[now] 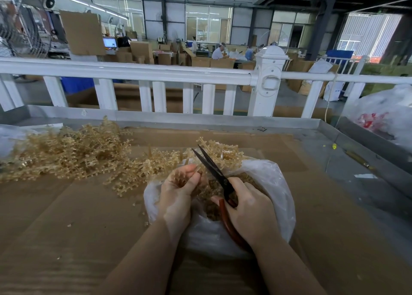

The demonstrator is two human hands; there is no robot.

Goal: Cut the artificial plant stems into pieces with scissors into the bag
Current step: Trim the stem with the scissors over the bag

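A heap of tan artificial plant stems (66, 152) covers the left of the cardboard-topped table. My left hand (178, 194) pinches a small tan stem piece (196, 170) over the open clear plastic bag (276, 183). My right hand (252, 210) grips the red handles of the scissors (211, 165). The dark blades stand slightly apart, pointing up and away, right beside the held stem. Cut tan bits (211, 190) lie inside the bag. More stems (223, 154) rest behind the bag.
Cardboard sheets (89, 227) cover the metal table (356, 152), with loose bits scattered near the bag. A white railing (156, 71) runs behind the table. A big plastic bag (383, 116) sits at the right edge. People work among boxes far behind.
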